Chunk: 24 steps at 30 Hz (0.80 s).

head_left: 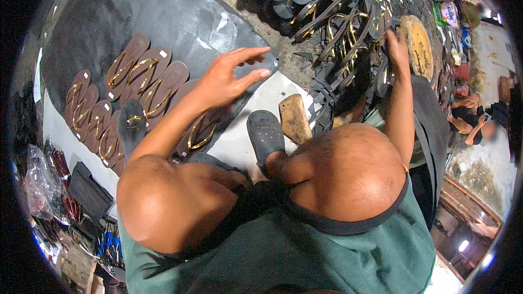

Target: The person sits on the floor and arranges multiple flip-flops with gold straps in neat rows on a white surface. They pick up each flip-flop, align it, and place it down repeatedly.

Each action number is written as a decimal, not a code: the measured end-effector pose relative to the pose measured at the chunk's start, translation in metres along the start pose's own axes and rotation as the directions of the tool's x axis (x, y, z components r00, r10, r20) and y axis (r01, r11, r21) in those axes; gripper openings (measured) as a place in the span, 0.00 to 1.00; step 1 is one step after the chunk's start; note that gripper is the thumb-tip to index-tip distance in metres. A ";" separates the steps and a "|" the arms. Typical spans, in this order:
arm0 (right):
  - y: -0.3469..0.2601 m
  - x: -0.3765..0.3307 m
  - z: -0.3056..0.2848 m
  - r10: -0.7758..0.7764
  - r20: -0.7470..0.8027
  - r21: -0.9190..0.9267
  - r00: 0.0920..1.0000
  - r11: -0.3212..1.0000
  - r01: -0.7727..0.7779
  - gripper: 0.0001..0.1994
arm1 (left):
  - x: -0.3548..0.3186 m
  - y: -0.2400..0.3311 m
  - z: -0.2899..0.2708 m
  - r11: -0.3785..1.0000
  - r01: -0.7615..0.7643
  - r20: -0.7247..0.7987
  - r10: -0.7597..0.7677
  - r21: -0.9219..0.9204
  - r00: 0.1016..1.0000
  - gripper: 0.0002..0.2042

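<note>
My left hand hovers in front of me, palm turned inward, thumb and fingers stretched apart with nothing between them. Below and left of it, brown sandals with gold straps lie in overlapping rows. Further right, my right hand reaches down between a round wooden block and a heap of dark sandals and straps. Its fingers are partly hidden, so whether they hold anything does not show. A wooden block with a worn face rests beside my dark clog.
A dark grey sheet covers the floor at the far left, with white sheeting beneath. Clear plastic wrap and a dark block lie at the left. Another person is at the far right.
</note>
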State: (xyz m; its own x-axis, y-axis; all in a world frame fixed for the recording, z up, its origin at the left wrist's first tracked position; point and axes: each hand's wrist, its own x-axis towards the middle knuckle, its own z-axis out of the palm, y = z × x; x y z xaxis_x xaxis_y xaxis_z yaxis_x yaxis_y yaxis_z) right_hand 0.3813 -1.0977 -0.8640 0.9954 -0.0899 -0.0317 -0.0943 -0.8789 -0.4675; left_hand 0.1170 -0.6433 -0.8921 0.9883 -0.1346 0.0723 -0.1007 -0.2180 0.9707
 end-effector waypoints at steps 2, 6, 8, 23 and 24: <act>-0.063 -0.030 -0.017 0.123 0.086 0.358 0.989 0.922 -0.146 0.37 | 0.017 0.003 0.001 0.985 0.107 0.122 -0.091 -0.135 0.988 0.27; -0.172 -0.128 0.015 -0.210 -0.047 0.947 0.977 0.300 0.110 0.45 | 0.016 0.005 0.007 0.410 0.621 0.508 -0.358 -0.669 0.783 0.41; -0.208 -0.161 0.043 -0.293 -0.137 0.945 0.946 0.248 0.213 0.46 | 0.021 0.013 -0.001 0.177 0.616 0.586 -0.197 -0.767 0.786 0.38; -0.203 -0.215 0.151 -0.198 0.752 0.648 0.629 0.398 -0.649 0.25 | -0.021 -0.057 -0.148 0.833 0.543 0.039 -0.542 -0.102 0.839 0.29; -0.199 -0.215 0.152 -0.211 0.743 0.659 0.635 0.394 -0.640 0.25 | -0.018 -0.052 -0.144 0.835 0.542 0.049 -0.540 -0.099 0.840 0.29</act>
State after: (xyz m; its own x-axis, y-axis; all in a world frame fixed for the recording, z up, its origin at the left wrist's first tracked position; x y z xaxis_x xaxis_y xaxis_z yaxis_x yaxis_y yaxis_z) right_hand 0.1882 -0.8320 -0.8980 0.6626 0.4766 -0.5777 -0.6651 0.0199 -0.7465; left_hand 0.1210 -0.4902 -0.9108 0.8791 -0.0427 -0.4746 0.4630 -0.1594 0.8719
